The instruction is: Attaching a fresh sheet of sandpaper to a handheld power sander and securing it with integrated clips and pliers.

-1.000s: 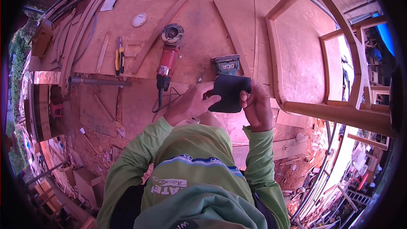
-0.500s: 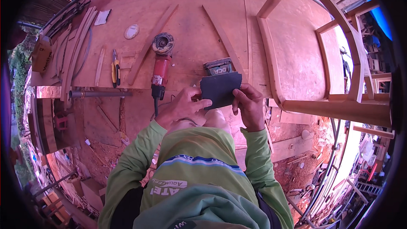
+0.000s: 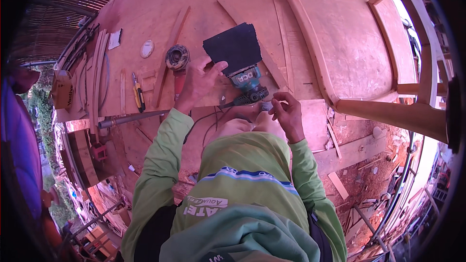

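The black sheet (image 3: 235, 46) is now farther from the person's body, above the wide end of the green sander (image 3: 246, 80). A half second ago both hands had it, closer to the knees. Now only the left hand (image 3: 200, 80) has it. So the sheet and the sander are lined up, one over the other, and one hand is free. Whether they touch is hard to tell.

The left hand pinches the sheet near its lower left corner. The thumb lies on top, and the other fingers go under, partly out of sight. The left arm reaches forward, and the hand is over part of the red grinder (image 3: 178, 85).

The right hand (image 3: 287, 114) has let go and is near the right knee. Its fingers are loosely bent, a little apart, with nothing seen in them. That arm is bent more.

Farther out, a wood strip (image 3: 272, 68) lies beside the sander. Yellow pliers (image 3: 139, 93) lie to the left, and a wooden frame (image 3: 310, 43) stands to the right.
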Demonstrator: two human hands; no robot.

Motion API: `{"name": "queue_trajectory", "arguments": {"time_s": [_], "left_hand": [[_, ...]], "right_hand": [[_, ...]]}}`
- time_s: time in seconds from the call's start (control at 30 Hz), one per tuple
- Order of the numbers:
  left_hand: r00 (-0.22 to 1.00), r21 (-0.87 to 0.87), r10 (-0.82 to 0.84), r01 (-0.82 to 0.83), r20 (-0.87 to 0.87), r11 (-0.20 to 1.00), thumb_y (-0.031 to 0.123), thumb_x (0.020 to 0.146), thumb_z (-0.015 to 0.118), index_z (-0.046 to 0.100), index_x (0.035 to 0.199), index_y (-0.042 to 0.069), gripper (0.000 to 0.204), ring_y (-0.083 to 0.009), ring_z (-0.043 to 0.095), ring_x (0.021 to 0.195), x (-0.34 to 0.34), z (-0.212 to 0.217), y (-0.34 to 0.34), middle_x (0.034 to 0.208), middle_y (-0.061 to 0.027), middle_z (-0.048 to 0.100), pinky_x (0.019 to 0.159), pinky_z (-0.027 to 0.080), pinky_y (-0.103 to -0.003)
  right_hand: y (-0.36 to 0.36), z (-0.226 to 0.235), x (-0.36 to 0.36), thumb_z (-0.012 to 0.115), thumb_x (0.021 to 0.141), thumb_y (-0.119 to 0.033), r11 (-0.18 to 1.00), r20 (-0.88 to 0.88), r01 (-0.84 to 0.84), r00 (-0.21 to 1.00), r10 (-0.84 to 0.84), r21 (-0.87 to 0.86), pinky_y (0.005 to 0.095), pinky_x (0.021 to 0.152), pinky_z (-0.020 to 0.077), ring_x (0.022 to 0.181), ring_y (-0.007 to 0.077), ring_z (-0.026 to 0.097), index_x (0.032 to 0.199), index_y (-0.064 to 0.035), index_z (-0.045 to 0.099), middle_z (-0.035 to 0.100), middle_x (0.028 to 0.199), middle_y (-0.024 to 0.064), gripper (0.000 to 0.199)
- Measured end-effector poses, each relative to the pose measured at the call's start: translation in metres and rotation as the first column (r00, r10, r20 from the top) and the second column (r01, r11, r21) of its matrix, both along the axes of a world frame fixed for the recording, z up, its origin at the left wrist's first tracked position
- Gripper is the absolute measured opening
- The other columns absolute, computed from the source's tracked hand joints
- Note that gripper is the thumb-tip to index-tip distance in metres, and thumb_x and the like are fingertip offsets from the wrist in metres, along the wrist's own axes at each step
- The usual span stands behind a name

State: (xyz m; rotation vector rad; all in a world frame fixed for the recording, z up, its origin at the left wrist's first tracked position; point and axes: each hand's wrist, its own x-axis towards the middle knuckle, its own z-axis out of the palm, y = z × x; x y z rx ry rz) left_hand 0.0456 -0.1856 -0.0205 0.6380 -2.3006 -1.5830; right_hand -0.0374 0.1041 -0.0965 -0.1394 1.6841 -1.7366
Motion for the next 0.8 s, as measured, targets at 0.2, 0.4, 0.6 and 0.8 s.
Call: {"name": "queue_trajectory", "arguments": {"time_s": [0.2, 0.4, 0.6, 0.8], "left_hand": [[0.999, -0.041, -0.02, 0.021, 0.031, 0.999, 0.022, 0.1, 0.077, 0.071, 0.1, -0.002, 0.024, -0.0082, 0.067, 0.073, -0.004, 0.001, -0.008, 0.081, -0.0026, 0.07, 0.067, 0.053, -0.026], [0.998, -0.045, -0.01, 0.013, 0.057, 0.999, 0.021, 0.1, 0.077, 0.069, 0.104, -0.002, 0.025, -0.0093, 0.067, 0.076, 0.003, 0.004, -0.004, 0.089, -0.0052, 0.071, 0.07, 0.053, -0.027], [0.991, -0.201, -0.083, 0.102, 0.1, 0.974, 0.019, 0.098, 0.078, 0.068, 0.109, -0.003, 0.026, -0.0114, 0.067, 0.086, -0.001, 0.0, 0.0, 0.095, -0.0062, 0.072, 0.078, 0.055, -0.029], [0.998, 0.009, -0.027, 0.027, 0.057, 1.0, 0.014, 0.097, 0.078, 0.068, 0.112, -0.003, 0.024, -0.0117, 0.069, 0.089, -0.002, -0.006, 0.0, 0.102, -0.007, 0.073, 0.078, 0.057, -0.029]], "right_hand": [[-0.003, -0.023, 0.027, 0.066, 0.102, -0.004, 0.998, -0.225, 0.034, 0.974, -0.022, 0.053, 0.0261, 0.057, 0.0532, 0.074, 0.0122, 0.069, 0.122, 0.0035, 0.064, 0.07, 0.1, 0.0081, 0.022], [-0.031, -0.005, 0.031, 0.068, 0.097, 0.0, 0.992, -0.487, 0.111, 0.87, -0.07, 0.055, 0.025, 0.063, 0.0533, 0.079, 0.0122, 0.069, 0.122, 0.0012, 0.062, 0.065, 0.104, 0.0086, 0.025], [-0.061, 0.001, 0.015, 0.072, 0.092, -0.001, 0.98, -0.542, 0.199, 0.823, -0.169, -0.004, 0.0325, 0.062, 0.0549, 0.07, 0.0229, 0.069, 0.121, 0.0018, 0.061, 0.061, 0.107, 0.0155, 0.031], [-0.07, 0.009, 0.008, 0.073, 0.091, -0.001, 0.988, -0.592, 0.141, 0.802, -0.076, 0.064, 0.0361, 0.063, 0.0556, 0.072, 0.0262, 0.069, 0.117, 0.0014, 0.06, 0.062, 0.105, 0.0167, 0.03]]}}
